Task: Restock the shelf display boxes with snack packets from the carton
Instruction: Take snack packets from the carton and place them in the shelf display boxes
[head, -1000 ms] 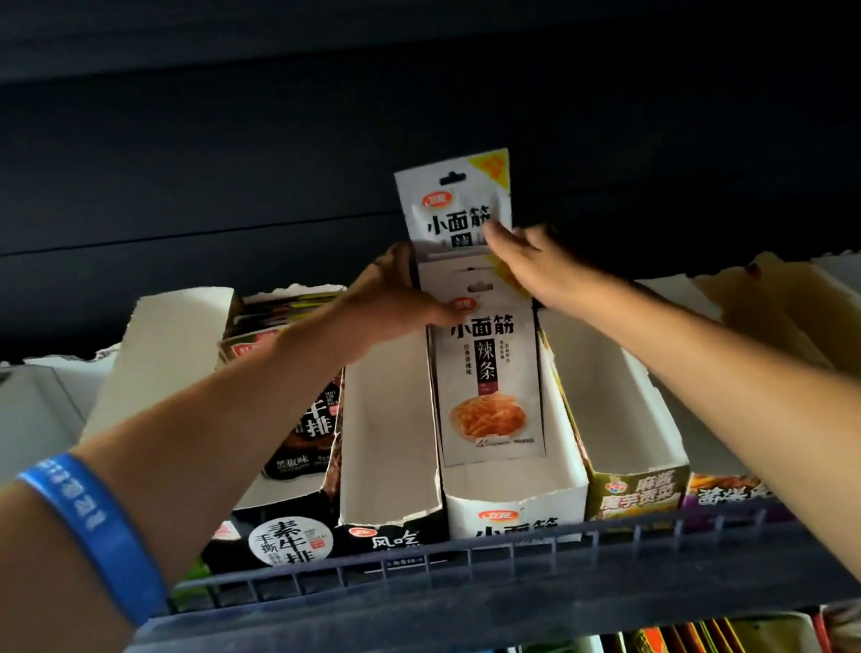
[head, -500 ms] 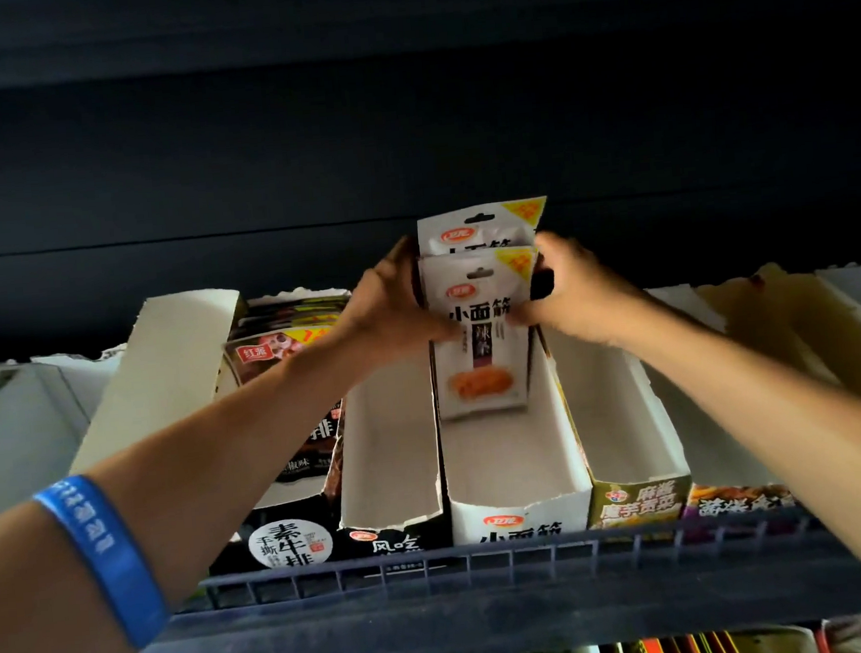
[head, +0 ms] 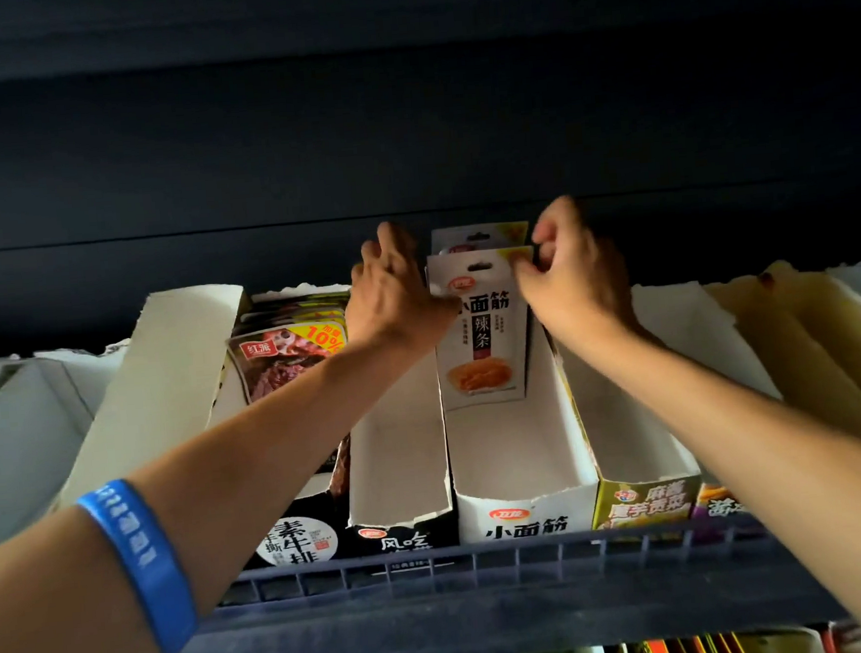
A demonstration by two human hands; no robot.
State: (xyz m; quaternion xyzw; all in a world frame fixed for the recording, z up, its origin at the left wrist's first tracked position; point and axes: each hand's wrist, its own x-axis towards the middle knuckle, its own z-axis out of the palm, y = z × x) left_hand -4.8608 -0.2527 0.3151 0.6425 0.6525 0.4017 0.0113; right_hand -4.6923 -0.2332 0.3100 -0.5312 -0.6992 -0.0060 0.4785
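Two white snack packets stand upright at the back of the white display box [head: 521, 453] in the middle of the shelf. The front packet [head: 481, 343] shows black characters and an orange food picture. The second packet [head: 478, 235] peeks out behind it. My left hand [head: 395, 303] is beside the front packet's left edge, fingers raised and spread, thumb side touching it. My right hand [head: 579, 278] has curled fingers that pinch the packet's top right corner. The carton is out of view.
An open-topped box [head: 397, 457] with nothing visible inside stands to the left, and another [head: 627, 434] to the right. Further left a box holds red meat-snack packets [head: 286, 358], with its flap [head: 165, 388] raised. A dark rail [head: 488, 564] runs along the shelf front.
The packets went down and back into the white box and now stand at its rear. My left hand has let go and opened. My right hand has shifted to the top corner.
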